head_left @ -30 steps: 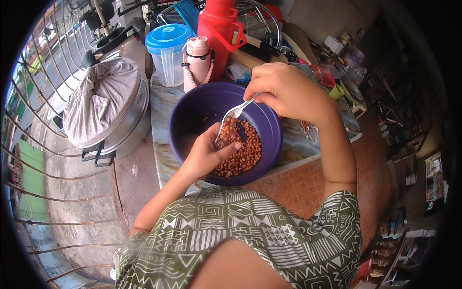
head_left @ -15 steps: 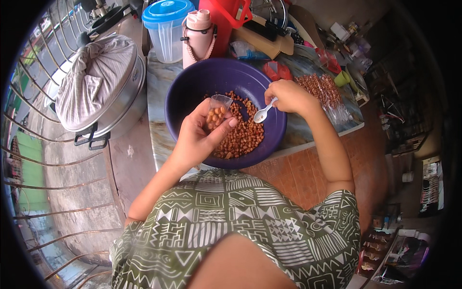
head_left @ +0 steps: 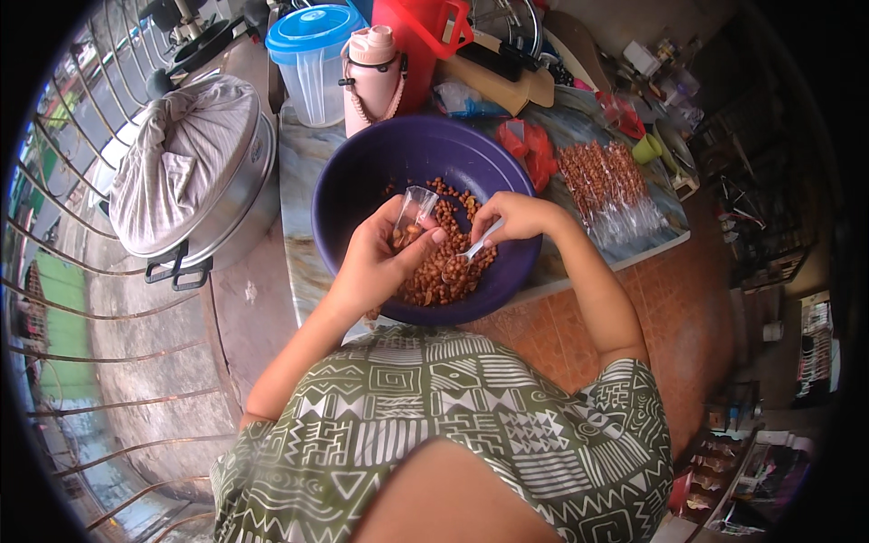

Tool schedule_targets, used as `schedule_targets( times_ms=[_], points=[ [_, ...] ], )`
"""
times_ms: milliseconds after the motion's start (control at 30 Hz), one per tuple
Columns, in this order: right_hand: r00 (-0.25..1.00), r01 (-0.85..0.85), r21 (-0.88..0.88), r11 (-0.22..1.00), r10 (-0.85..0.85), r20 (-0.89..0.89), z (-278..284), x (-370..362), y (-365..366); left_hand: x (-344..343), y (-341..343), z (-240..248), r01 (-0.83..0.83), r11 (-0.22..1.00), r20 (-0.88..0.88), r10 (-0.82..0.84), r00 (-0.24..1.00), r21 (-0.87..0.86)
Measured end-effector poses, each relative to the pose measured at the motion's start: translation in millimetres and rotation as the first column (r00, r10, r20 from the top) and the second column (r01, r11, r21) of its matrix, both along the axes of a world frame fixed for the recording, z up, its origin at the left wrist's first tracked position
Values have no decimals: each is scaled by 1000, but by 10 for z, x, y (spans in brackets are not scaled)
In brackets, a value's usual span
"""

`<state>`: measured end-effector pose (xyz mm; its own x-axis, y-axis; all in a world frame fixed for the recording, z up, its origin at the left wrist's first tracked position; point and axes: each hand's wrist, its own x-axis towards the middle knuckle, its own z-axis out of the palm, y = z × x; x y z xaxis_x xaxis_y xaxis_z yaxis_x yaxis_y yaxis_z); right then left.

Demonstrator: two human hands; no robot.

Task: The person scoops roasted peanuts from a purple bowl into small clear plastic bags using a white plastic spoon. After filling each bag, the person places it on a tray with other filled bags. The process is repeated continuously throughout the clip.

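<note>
A purple basin (head_left: 348,163) on the table holds a bed of brown roasted peanuts (head_left: 434,288). Over its left side, my left hand (head_left: 378,256) pinches a small clear plastic bag (head_left: 418,204) with its mouth upward; some peanuts sit in its lower part, partly hidden by my fingers. My right hand (head_left: 516,220) is closed round the handle of a white plastic spoon (head_left: 477,246). The spoon's bowl is down among the loose peanuts, right of the bag.
Filled narrow peanut packs (head_left: 608,185) lie right of the basin, beside a red plastic bag (head_left: 529,149). Behind stand a pink bottle (head_left: 372,81), a blue-lidded tub (head_left: 312,63) and a red pitcher (head_left: 415,54). A cloth-covered pot (head_left: 226,217) stands left.
My right hand has moved left and lowered the spoon from the basin's right side into the peanuts. The left hand still holds the bag, its mouth tilted slightly more to the right.
</note>
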<state>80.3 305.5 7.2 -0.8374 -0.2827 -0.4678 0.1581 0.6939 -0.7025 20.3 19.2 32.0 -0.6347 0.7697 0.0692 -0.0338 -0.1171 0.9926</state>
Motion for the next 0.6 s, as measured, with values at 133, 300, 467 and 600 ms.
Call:
schedule_targets(
  times_ms=[133,300,467,600],
  points=[
    [990,45,-129,991,-61,-124,359,-24,134,1,12,-4,-2,999,-22,2,1000,-36],
    [952,83,-75,994,-101,-290,1053,-26,191,-19,27,35,42,994,-14,-44,999,-106],
    [925,86,-77,993,-109,-364,1532,-71,69,-13,55,29,67,992,-21,-70,997,-108],
    [923,61,46,997,-39,-382,1655,-149,-19,6,60,78,98,982,-6,-100,995,-163]
  ],
)
